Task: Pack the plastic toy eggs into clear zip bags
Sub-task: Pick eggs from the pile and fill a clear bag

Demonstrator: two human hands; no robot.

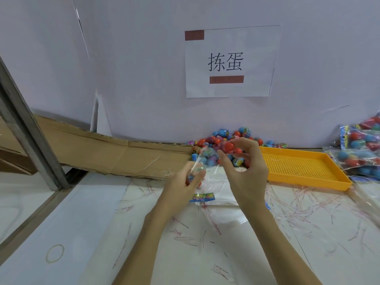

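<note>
gripping a clear zip bag (202, 161) at mid-frame, the left hand (185, 182) curls round it. right hand (244, 171) pinches a red egg (227, 146) above the bag.

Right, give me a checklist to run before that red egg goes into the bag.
1. Red egg pinched in the right hand: ok.
2. Clear bag held up by the left hand: ok.
3. Bag mouth open towards the egg: cannot tell, the film is too clear and crumpled.
4. Room left in the bag: ok, only a few eggs show inside.
5. More eggs at hand in the loose pile by the wall: ok.
6. Space in the yellow tray for the finished bag: ok.
</note>
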